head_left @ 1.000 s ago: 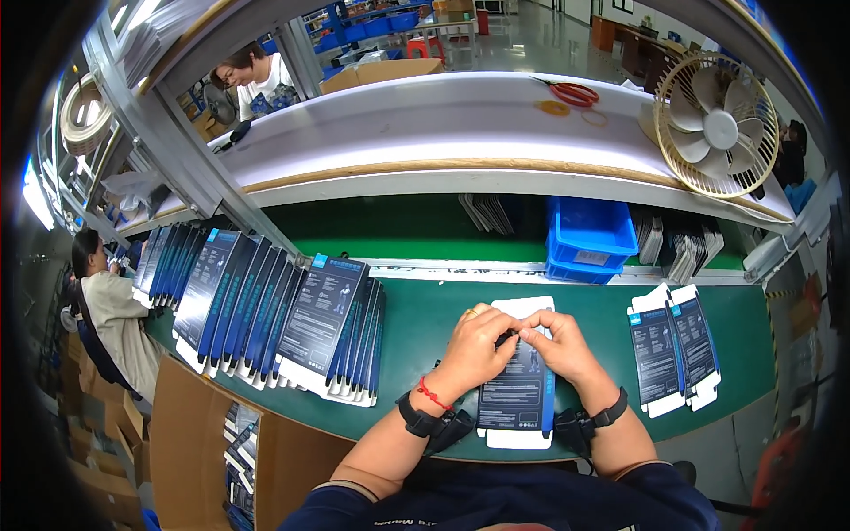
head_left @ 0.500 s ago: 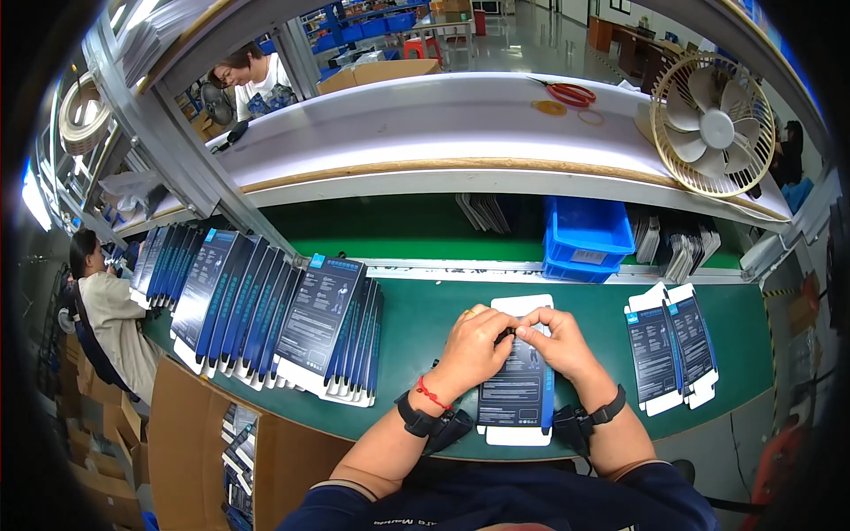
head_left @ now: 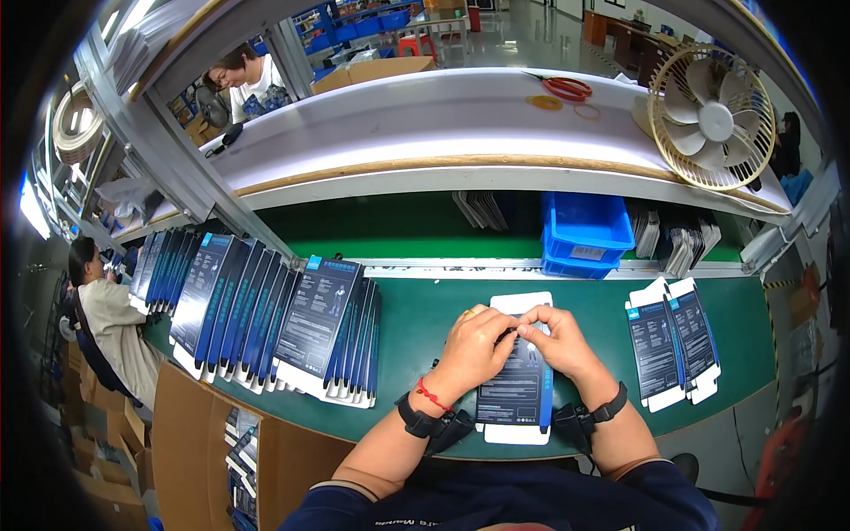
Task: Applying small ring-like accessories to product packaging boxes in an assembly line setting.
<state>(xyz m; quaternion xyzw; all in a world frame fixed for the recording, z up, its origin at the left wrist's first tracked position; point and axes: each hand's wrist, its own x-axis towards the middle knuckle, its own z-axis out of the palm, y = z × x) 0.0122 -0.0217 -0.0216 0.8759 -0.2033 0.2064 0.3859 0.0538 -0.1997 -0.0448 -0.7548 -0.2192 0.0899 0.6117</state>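
A dark blue flat carton with white end flaps lies on the green table in front of me. Over its upper part, my left hand and my right hand meet with fingertips pinched together. Something small and dark shows at the left fingertips, too small and covered to name. Whether the right fingertips hold it too is hidden. Both hands cover part of the carton's print. Each wrist wears a black strap with a black device; a red cord bracelet is on my left one.
Rows of similar cartons lean at the left; a few flat ones lie at the right. Blue bins stand under the white shelf, which holds red-handled scissors and a fan. A cardboard box is lower left.
My hands stay pinched together over the carton, with hardly any movement. The view has shifted very slightly.
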